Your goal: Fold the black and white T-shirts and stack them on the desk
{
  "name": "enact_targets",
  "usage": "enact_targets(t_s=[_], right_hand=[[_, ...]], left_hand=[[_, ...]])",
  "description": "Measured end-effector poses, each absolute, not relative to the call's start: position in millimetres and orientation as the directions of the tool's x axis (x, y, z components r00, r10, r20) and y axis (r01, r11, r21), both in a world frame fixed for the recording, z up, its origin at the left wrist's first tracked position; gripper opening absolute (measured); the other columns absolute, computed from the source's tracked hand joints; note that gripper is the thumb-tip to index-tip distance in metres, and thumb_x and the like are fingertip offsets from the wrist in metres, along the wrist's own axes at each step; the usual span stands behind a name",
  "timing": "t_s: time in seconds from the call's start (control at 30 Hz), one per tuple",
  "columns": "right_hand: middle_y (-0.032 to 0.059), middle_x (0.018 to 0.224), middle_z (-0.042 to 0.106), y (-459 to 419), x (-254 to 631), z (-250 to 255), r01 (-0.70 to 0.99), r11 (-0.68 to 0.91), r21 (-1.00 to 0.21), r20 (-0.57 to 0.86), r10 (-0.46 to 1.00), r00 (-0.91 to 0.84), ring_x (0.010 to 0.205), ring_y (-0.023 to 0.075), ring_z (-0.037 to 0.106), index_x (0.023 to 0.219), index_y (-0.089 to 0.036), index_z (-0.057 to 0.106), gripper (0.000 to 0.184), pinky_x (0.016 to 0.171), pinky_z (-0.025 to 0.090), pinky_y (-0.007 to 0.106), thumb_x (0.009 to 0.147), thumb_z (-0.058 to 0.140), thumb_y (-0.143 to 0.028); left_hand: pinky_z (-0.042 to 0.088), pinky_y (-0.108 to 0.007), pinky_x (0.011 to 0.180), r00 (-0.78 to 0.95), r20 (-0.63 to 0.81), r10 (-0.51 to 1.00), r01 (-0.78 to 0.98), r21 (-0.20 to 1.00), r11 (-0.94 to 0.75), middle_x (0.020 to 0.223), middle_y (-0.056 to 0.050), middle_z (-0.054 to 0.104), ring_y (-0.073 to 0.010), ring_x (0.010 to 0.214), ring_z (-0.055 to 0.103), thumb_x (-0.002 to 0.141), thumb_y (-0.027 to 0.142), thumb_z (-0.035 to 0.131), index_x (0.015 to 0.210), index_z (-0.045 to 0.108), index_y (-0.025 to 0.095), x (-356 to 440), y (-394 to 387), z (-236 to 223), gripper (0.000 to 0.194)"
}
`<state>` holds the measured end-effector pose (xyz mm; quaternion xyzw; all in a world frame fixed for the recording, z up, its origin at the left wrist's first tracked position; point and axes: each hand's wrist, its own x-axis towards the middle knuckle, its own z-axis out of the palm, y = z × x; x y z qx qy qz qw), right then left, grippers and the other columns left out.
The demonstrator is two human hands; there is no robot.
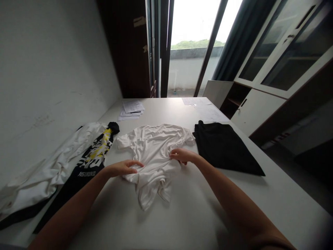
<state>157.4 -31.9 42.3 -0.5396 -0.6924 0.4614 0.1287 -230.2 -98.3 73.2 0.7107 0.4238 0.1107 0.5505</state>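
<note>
A white T-shirt [153,146] lies wrinkled on the table in front of me, its sleeves spread at the far side and its lower part bunched towards me. My left hand [125,168] rests at the left edge of the shirt's lower half, with thumb and forefinger apart on the cloth. At the opposite edge, my right hand [183,155] pinches a bit of the fabric, its other fingers curled beneath. Some of the fingertips of both hands are hidden by cloth or by the hands themselves.
Black folded cloth [223,147] lies to the right. Along the left wall are a black garment with yellow and white print [95,152] and a rumpled white garment [57,166]. Paper sheets [131,109] lie at the white table's [192,215] far left, more sheets [208,109] at far right.
</note>
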Motion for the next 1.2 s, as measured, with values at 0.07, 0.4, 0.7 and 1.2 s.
enact_targets(t_s=[0.07,0.4,0.7,1.2], right_hand=[[0.0025,0.060,0.060,-21,163,46,0.765,0.076,-0.640,-0.123,0.972,-0.200,0.055,0.0159,0.053,0.070,-0.022,0.066,0.028,0.056,0.036,0.027,0.087,0.070,-0.043],[0.0129,0.131,0.061,42,128,39,0.890,0.319,-0.327,0.257,0.936,-0.241,0.124,0.0289,0.052,0.126,-0.023,0.067,0.032,0.099,0.043,0.037,0.099,0.058,-0.038],[0.0097,0.167,0.028,105,110,10,0.939,0.280,-0.201,0.015,0.959,-0.283,0.152,0.0410,0.019,0.155,-0.035,0.042,0.066,0.114,0.015,0.078,0.097,0.041,-0.068],[0.0084,0.169,0.026,164,122,7,0.932,0.294,-0.213,-0.016,0.953,-0.304,0.153,0.0421,0.021,0.158,-0.034,0.040,0.077,0.116,0.017,0.076,0.093,0.044,-0.075]], left_hand=[[0.053,-0.028,0.084,0.585,-0.382,0.715,0.581,0.813,-0.042,0.113,-0.003,0.074,-0.0246,0.098,0.068,0.081,0.052,0.075,0.124,0.075,0.030,-245,-95,83,0.049],[0.048,-0.037,0.082,0.393,0.176,0.902,0.899,0.134,-0.418,0.093,-0.011,0.065,-0.0261,0.091,0.062,0.096,0.032,0.055,0.082,0.067,0.022,-178,-76,98,0.021],[0.045,-0.039,0.083,0.857,0.034,0.513,0.514,-0.001,-0.858,0.105,-0.009,0.064,-0.0261,0.096,0.060,0.096,0.036,0.062,0.100,0.061,0.019,-61,-146,67,0.017],[0.048,-0.028,0.079,0.945,0.041,0.325,0.225,0.639,-0.736,0.102,-0.005,0.072,-0.0177,0.090,0.066,0.101,0.034,0.054,0.108,0.059,0.019,8,-185,45,0.017]])
